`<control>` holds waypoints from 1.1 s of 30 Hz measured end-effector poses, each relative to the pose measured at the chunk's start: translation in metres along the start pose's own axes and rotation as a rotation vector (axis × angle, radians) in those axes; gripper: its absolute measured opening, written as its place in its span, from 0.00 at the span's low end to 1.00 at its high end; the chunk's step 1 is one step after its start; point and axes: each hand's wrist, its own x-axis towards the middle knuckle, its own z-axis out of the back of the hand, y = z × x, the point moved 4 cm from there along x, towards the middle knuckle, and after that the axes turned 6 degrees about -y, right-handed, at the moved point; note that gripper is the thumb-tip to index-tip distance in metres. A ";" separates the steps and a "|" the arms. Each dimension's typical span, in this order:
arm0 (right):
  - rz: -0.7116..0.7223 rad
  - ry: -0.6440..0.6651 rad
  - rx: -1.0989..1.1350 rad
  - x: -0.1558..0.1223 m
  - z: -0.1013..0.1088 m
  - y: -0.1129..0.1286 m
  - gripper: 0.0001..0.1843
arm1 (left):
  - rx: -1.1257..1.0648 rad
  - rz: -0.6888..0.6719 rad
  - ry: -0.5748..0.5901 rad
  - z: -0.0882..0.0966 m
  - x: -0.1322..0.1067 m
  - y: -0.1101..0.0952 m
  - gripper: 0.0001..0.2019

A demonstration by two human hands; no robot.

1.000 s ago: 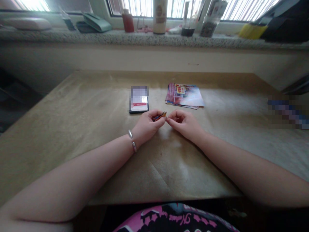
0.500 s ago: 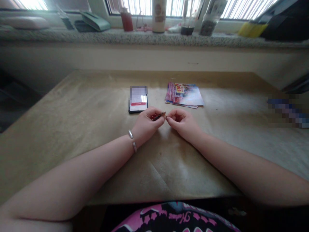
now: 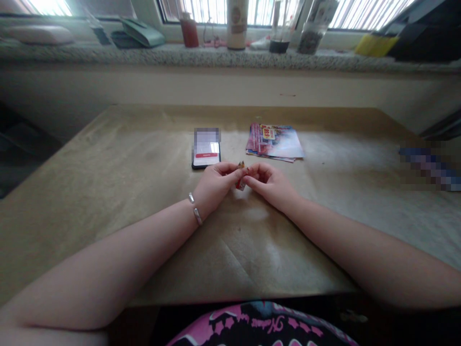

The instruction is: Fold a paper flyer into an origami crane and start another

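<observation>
The small paper [image 3: 240, 184] is red and white with some yellow. The paper pile [image 3: 277, 142] is pink and light blue. The tabletop [image 3: 118, 168] is tan. The black shirt [image 3: 264, 329] has pink stars. The bracelet [image 3: 198, 216] is silver.

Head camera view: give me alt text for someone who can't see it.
The left hand and right hand pinch a small colorful paper, seemingly folded, over a tan tabletop. Beyond them lie a smartphone, left, and a stack of printed leaflets, right.
</observation>
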 end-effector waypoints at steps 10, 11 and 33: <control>-0.008 -0.006 -0.141 0.003 0.009 0.003 0.16 | 0.022 -0.075 0.077 0.001 0.003 0.005 0.19; -0.007 -0.015 -0.139 0.004 0.010 0.003 0.16 | 0.038 -0.075 0.077 0.001 0.003 0.006 0.19; -0.027 0.113 0.050 0.005 0.009 0.001 0.19 | 0.240 -0.079 0.174 0.000 0.003 0.000 0.04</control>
